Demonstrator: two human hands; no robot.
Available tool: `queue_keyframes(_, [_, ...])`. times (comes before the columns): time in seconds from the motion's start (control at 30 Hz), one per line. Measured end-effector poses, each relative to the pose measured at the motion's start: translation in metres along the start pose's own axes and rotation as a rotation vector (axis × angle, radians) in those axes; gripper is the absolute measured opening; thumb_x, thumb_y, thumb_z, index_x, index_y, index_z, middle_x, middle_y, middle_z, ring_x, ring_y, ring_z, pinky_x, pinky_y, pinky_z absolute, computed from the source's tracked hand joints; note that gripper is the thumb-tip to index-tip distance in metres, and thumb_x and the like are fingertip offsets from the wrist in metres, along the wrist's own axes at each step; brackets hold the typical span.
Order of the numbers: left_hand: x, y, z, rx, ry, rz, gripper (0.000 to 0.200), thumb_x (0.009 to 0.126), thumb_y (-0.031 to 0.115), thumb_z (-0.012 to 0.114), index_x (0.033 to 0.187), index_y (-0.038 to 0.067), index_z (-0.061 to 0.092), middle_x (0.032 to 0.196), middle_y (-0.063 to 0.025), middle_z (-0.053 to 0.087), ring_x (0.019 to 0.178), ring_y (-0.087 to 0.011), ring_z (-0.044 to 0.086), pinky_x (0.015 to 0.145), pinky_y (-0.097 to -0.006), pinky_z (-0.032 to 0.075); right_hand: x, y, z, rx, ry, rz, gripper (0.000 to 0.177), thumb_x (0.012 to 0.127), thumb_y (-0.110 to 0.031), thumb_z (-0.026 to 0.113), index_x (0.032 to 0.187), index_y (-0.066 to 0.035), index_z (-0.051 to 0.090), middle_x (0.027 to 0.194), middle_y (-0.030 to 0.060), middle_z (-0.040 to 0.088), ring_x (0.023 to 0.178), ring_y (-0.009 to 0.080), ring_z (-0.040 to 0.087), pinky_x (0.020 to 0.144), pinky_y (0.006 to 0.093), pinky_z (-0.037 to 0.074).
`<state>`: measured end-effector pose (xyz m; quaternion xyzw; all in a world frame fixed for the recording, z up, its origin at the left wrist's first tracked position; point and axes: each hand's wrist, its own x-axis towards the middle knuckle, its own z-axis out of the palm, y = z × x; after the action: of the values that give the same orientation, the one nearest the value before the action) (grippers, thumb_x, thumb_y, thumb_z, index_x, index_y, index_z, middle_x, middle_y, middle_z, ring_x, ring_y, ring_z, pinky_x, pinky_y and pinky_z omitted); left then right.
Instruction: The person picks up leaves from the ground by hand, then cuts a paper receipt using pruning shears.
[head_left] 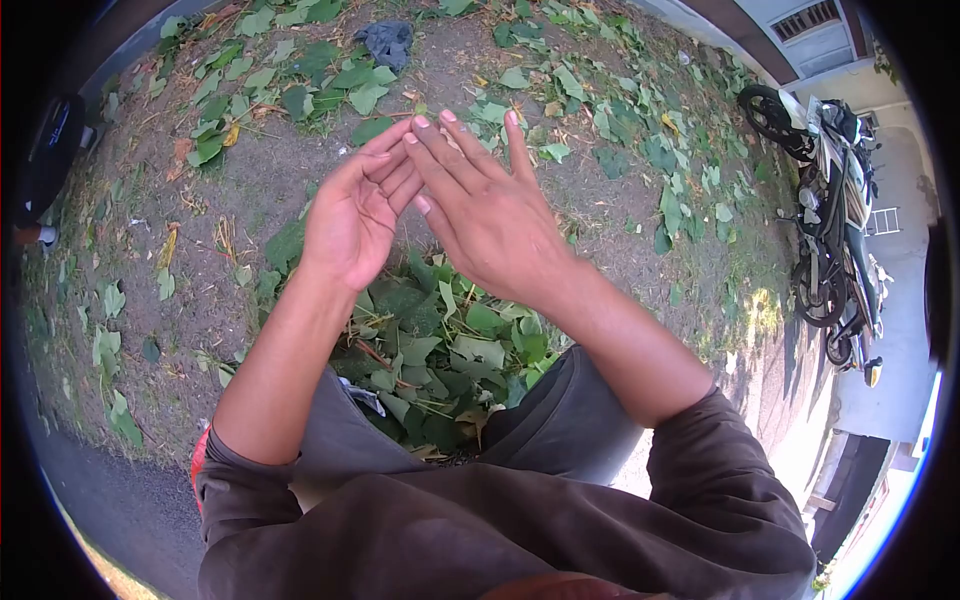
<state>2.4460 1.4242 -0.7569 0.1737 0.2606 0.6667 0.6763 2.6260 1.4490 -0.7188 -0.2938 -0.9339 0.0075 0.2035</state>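
Observation:
My left hand (pixel 352 222) is raised with its palm turned up and inward, fingers stretched and slightly bent. Beside it, my right hand (pixel 492 218) faces back-up, its fingers extended and the little finger spread apart. The right fingertips overlap the left fingers in this view, partly hiding them. Neither hand shows anything held. Below both, between my knees, lies a heap of green leaves (pixel 425 335) with some stems in it. A pale, shiny scrap (pixel 362 396) sticks out at the heap's left edge, by my left knee.
Scattered leaves (pixel 345 80) cover the bare soil ahead, with a crumpled dark plastic bag (pixel 386 45) among them. Motorcycles (pixel 835 200) stand along the wall at right. A dark object (pixel 52 160) is at the far left edge. Grey pavement (pixel 120 500) lies at lower left.

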Motion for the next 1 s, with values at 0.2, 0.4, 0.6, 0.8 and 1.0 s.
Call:
queue_keyframes(0.2, [0.006,-0.004,0.0,0.09,0.04,-0.006,0.047,0.103,0.003,0.05,0.148,-0.011,0.047,0.148,-0.0216,0.057,0.132,-0.0267,0.062,0.117,-0.0401,0.05,-0.011,0.011,-0.006,-0.045,-0.031,0.051,0.063,0.103,-0.025,0.055,0.159,-0.003,0.038,0.168,0.0141,0.035,0.157,0.0345,0.03,0.124,0.0724,0.008])
queue_keyframes(0.4, [0.016,-0.003,-0.014,0.134,0.014,-0.006,0.042,0.1,0.002,0.063,0.141,-0.007,0.057,0.137,-0.0175,0.066,0.125,-0.0236,0.067,0.112,-0.035,0.054,-0.004,0.021,0.006,0.353,0.001,0.026,0.052,0.109,-0.022,0.047,0.157,-0.003,0.041,0.166,0.0174,0.039,0.155,0.0378,0.033,0.127,0.0649,0.013])
queue_keyframes(0.6, [0.012,-0.005,-0.006,0.213,0.001,-0.008,0.036,0.097,0.003,0.072,0.132,-0.004,0.065,0.122,-0.0149,0.073,0.116,-0.0213,0.072,0.101,-0.0285,0.06,-0.001,0.036,0.003,0.649,0.242,0.149,0.036,0.104,-0.014,0.059,0.136,0.0,0.063,0.133,0.0227,0.068,0.126,0.0389,0.066,0.108,0.047,0.051])
queue_keyframes(0.8, [0.015,-0.013,-0.013,0.275,0.0,-0.022,0.031,0.098,0.003,0.071,0.127,-0.002,0.066,0.119,-0.013,0.073,0.112,-0.0192,0.073,0.098,-0.0269,0.061,-0.006,0.04,0.006,0.607,0.254,0.162,0.03,0.098,-0.019,0.071,0.122,-0.001,0.073,0.117,0.0199,0.075,0.112,0.0356,0.072,0.096,0.0439,0.057])
queue_keyframes(1.0, [0.017,-0.018,-0.009,0.33,0.043,-0.063,0.032,0.098,0.001,0.071,0.129,-0.002,0.064,0.12,-0.0114,0.072,0.109,-0.0171,0.073,0.096,-0.0267,0.062,-0.011,0.055,0.013,0.452,0.321,0.062,0.023,0.09,-0.017,0.076,0.111,-0.006,0.078,0.107,0.0132,0.077,0.098,0.0351,0.073,0.086,0.0424,0.059])
